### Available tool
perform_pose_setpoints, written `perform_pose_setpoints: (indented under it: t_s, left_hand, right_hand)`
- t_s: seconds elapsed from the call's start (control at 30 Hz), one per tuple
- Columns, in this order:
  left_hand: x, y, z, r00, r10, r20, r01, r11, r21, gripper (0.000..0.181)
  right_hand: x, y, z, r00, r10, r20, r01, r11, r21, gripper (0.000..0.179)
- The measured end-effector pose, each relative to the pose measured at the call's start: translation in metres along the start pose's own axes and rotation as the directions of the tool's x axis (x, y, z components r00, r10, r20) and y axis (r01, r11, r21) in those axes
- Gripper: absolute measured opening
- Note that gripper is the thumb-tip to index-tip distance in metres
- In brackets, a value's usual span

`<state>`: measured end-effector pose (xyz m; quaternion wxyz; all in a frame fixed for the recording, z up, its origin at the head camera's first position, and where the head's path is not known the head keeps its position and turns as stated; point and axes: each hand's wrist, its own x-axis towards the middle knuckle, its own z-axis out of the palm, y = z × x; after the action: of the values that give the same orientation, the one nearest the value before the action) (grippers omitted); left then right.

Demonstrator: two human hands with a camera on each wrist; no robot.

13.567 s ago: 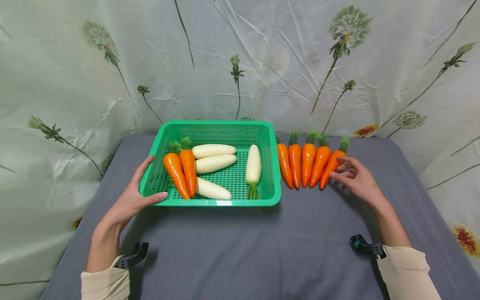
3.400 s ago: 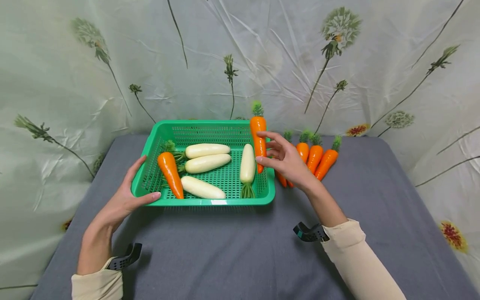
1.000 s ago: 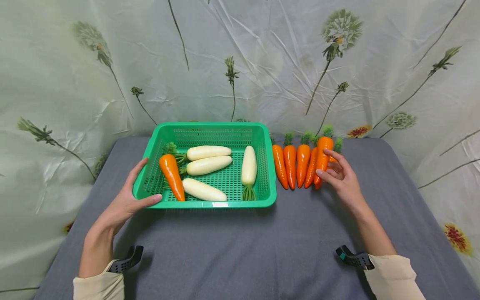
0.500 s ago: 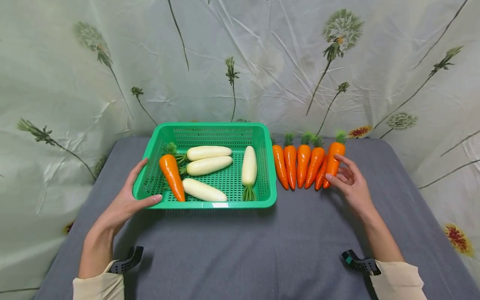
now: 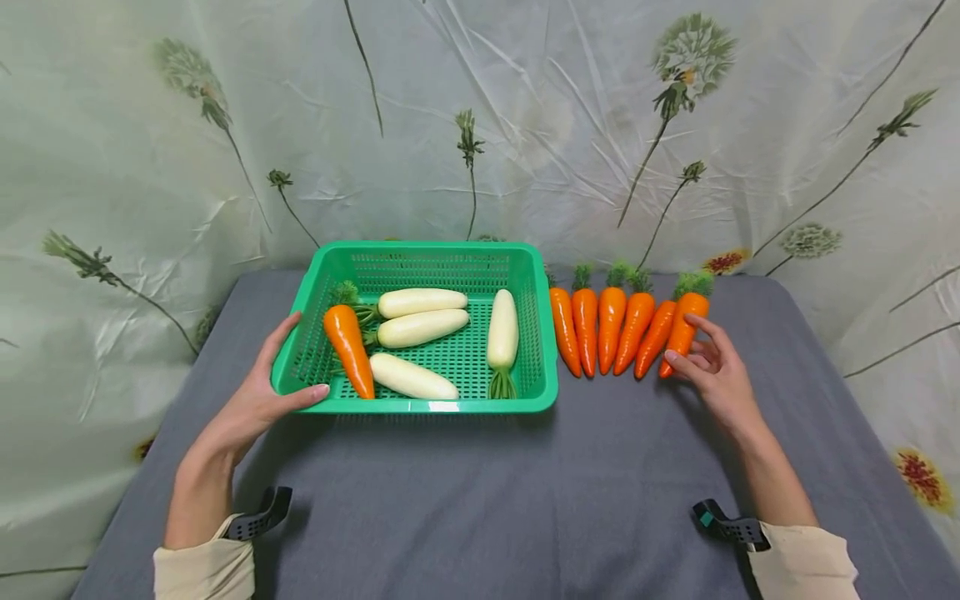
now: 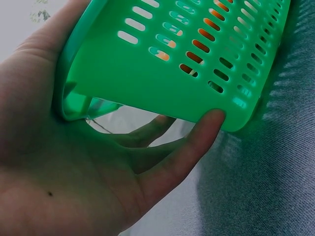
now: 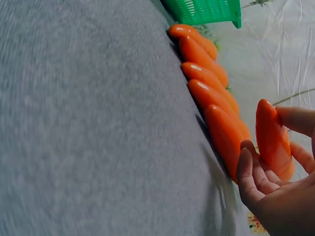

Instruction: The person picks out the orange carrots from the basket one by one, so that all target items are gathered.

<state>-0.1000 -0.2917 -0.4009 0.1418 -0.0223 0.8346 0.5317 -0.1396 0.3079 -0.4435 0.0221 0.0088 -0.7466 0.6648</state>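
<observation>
In the head view my left hand [image 5: 255,398] grips the near left corner of a green perforated plastic basket [image 5: 442,407], thumb over the front rim. From the left wrist view, its fingertips [image 6: 212,119] rest against the basket's outer wall. One carrot [image 5: 348,350] lies inside at the left, beside white radishes [image 5: 423,328] with green tops. At the right end of a row of carrots [image 5: 611,329], my right hand [image 5: 722,379] pinches another carrot [image 5: 686,321] between thumb and fingers. The right wrist view shows this held carrot [image 7: 270,130] raised above the row, tip towards the camera.
A grey cloth [image 5: 480,492] covers the table. Behind it hangs a pale curtain [image 5: 420,183] printed with dandelions. The row of carrots starts right beside the basket's right wall. A single radish [image 5: 502,333] stands lengthwise near that wall, inside.
Of two carrots in the basket at first, one is now in my right hand. It came out over the right wall and moved along the row to its right end. My left hand stays put.
</observation>
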Motion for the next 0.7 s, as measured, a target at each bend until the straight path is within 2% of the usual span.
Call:
perform_pose_setpoints:
  t_s: [0.13,0.23,0.4,0.7]
  left_hand:
    - [0.002,0.000,0.001,1.000,0.004,0.003,-0.004,1.000,-0.014,0.106]
    - [0.002,0.001,0.001,1.000,0.005,0.000,-0.005,1.000,-0.027,0.107]
    - [0.002,0.003,0.001,1.000,-0.003,-0.004,0.003,1.000,-0.019,0.106]
    - [0.001,0.000,0.001,1.000,0.005,-0.004,-0.005,0.999,-0.032,0.105]
  right_hand:
    - [-0.001,0.002,-0.006,1.000,0.031,0.001,-0.031,1.000,-0.003,0.068]
    - [0.000,0.004,-0.010,0.998,0.059,0.016,-0.057,0.993,-0.103,0.071]
    - [0.001,0.007,-0.013,0.996,0.077,0.042,-0.061,0.953,-0.296,0.072]
    - [0.004,0.010,-0.009,0.995,0.096,0.031,-0.073,0.893,-0.444,0.076]
